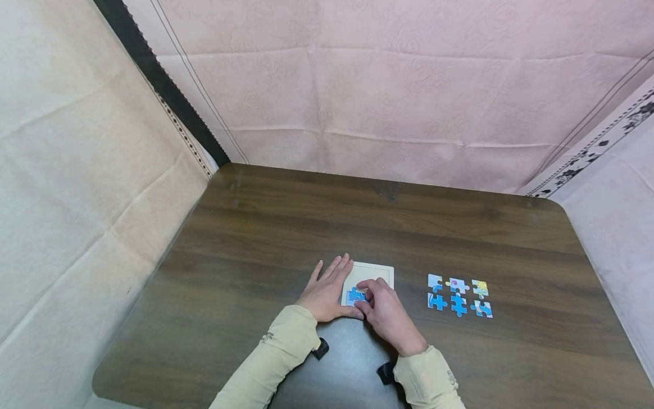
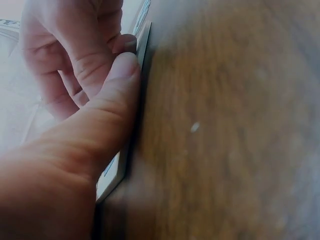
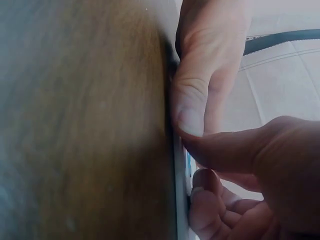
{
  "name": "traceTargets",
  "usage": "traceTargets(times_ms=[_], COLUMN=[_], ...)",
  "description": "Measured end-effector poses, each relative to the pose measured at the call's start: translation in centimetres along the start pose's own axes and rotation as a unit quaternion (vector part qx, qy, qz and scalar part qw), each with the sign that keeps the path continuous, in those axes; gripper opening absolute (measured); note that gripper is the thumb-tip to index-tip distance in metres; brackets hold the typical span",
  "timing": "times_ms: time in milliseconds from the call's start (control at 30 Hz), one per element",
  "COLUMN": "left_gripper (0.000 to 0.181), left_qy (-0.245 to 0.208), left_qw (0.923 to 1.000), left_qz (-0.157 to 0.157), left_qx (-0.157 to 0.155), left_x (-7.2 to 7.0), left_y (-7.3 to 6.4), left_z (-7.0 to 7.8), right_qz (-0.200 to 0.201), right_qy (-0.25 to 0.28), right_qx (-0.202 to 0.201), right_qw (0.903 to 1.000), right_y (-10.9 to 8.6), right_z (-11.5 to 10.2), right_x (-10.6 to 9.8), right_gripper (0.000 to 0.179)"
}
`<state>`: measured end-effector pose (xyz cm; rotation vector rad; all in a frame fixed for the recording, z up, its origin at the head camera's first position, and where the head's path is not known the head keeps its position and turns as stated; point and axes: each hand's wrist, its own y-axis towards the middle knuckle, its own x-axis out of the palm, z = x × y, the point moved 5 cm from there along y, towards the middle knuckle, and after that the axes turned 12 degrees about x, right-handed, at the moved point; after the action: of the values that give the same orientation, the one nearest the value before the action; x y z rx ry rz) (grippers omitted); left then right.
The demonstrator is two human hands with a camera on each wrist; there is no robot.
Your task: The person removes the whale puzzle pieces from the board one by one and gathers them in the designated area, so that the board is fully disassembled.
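A square cream-coloured puzzle tray (image 1: 375,271) lies on the table in front of the person. Blue puzzle piece (image 1: 354,295) shows in its lower left part, partly covered by fingers. With fairly straight fingers spread, the left hand (image 1: 324,295) rests along the tray's left side, its thumb (image 2: 112,100) lying along the near edge. Over the tray's near right part, the right hand (image 1: 386,315) has its thumb and fingers curled at a blue piece, seemingly pinching it. Its thumb (image 3: 225,150) meets the left thumb's tip; the fingers mostly hide the piece.
To the right of the tray, several loose puzzle pieces (image 1: 458,305) in blue, white and yellow lie in two rows. The brown wooden table (image 1: 245,250) has rounded corners. Light cloth curtains (image 1: 357,96) hang behind it and at both sides.
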<state>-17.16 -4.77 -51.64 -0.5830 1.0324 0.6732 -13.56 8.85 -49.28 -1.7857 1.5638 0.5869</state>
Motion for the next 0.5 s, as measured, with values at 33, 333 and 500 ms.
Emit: traceTargets(times_ms=[33,333,500], left_gripper=[0.116,0.117,0.116], left_qy=[0.001,-0.002,-0.001], left_qw=[1.0000,1.0000,1.0000], left_qz=[0.001,0.000,0.000], left_qx=[0.001,0.002,0.001], left_x=[-0.04,-0.12,-0.04], left_y=[0.00,0.00,-0.03], left_z=[0.03,0.07,0.04], right_qz=[-0.002,-0.006,-0.008], right_qy=[0.000,-0.015,-0.025], right_qx=[0.003,0.000,-0.001], right_qw=[1.0000,0.9999,0.9996], right_y=[0.04,0.15,0.14], right_z=[0.04,-0.20,-0.44], right_x=[-0.02,-0.01,-0.05], right_gripper=[0.028,0.018,0.017])
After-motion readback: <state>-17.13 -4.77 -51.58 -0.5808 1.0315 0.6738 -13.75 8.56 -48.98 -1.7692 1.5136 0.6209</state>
